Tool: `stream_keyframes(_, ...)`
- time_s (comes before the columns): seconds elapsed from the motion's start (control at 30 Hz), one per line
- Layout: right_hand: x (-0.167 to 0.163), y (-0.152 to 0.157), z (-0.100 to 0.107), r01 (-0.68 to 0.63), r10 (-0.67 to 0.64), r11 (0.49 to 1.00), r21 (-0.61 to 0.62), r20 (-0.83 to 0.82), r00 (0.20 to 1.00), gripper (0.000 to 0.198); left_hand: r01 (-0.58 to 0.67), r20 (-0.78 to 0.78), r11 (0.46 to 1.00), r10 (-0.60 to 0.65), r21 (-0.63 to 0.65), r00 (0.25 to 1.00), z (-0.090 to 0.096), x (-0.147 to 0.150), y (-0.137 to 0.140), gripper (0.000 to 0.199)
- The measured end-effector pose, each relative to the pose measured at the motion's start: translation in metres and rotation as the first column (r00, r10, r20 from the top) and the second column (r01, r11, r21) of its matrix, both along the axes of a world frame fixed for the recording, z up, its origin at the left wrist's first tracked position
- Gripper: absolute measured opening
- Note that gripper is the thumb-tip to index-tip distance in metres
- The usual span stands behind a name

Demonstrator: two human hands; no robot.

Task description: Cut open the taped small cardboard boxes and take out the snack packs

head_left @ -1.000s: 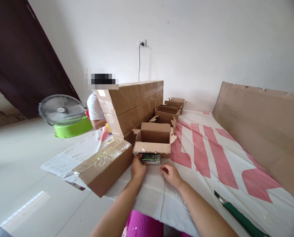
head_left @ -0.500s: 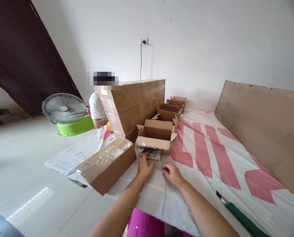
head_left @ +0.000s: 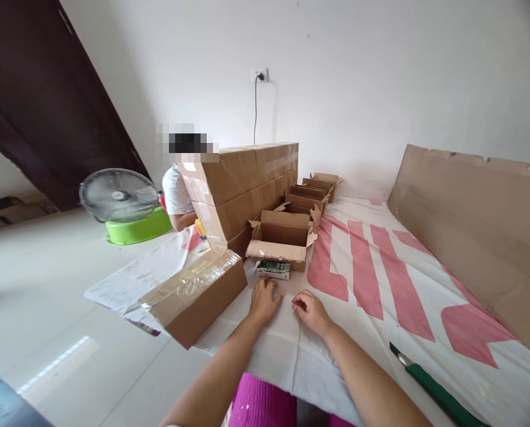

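A small printed box (head_left: 273, 270), green and dark on top with a white side, lies against the front of the nearest open carton (head_left: 277, 250). My left hand (head_left: 265, 301) rests on the cloth just short of the small box, fingers loosely bent, thumb apart, holding nothing. To its right, my right hand (head_left: 313, 313) hovers at or on the cloth with its fingers curled in and thumb near the index finger. Whatever may be between those fingertips is hidden. The carton's flaps are spread and its inside looks bare brown from here.
Several open cartons (head_left: 307, 198) run back in a row beside a stack of taped cartons (head_left: 251, 178). A long taped carton (head_left: 198, 296) lies at left. A green-handled cutter (head_left: 438, 388) is at right, a cardboard sheet (head_left: 473, 237) behind. Another person (head_left: 176, 193) sits beyond the stack.
The small box has slid forward, closer against the open carton, which has shifted slightly away. My left hand has come off the box and its fingers have bent. My right hand stays put.
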State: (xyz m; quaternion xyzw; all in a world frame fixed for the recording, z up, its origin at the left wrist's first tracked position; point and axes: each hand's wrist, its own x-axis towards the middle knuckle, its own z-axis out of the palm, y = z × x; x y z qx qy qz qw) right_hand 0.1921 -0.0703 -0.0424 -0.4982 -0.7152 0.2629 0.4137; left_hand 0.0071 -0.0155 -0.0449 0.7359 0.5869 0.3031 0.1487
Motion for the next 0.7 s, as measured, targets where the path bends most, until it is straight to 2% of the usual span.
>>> stream_keyframes(0.13,0.001,0.001,-0.001,0.004,-0.004,1.000,0.008,0.001,1.000,0.012,-0.001,-0.020,1.000,0.001,-0.003,1.000,0.004,-0.002,0.003,0.018)
stream_keyframes(0.47,0.006,0.005,-0.005,-0.020,0.020,1.000,0.023,-0.005,1.000,0.010,0.013,0.017,0.999,-0.014,0.047,1.000,0.014,-0.001,-0.003,0.012)
stream_keyframes(0.57,0.006,0.005,-0.007,-0.021,0.021,0.999,0.026,0.001,1.000,0.011,0.040,0.044,0.992,-0.046,0.118,0.998,0.027,0.000,-0.025,0.018)
stream_keyframes(0.7,0.005,0.005,-0.009,-0.010,0.009,1.000,0.024,0.012,1.000,0.013,0.072,0.049,0.950,-0.091,0.304,0.995,0.060,-0.019,-0.076,0.025)
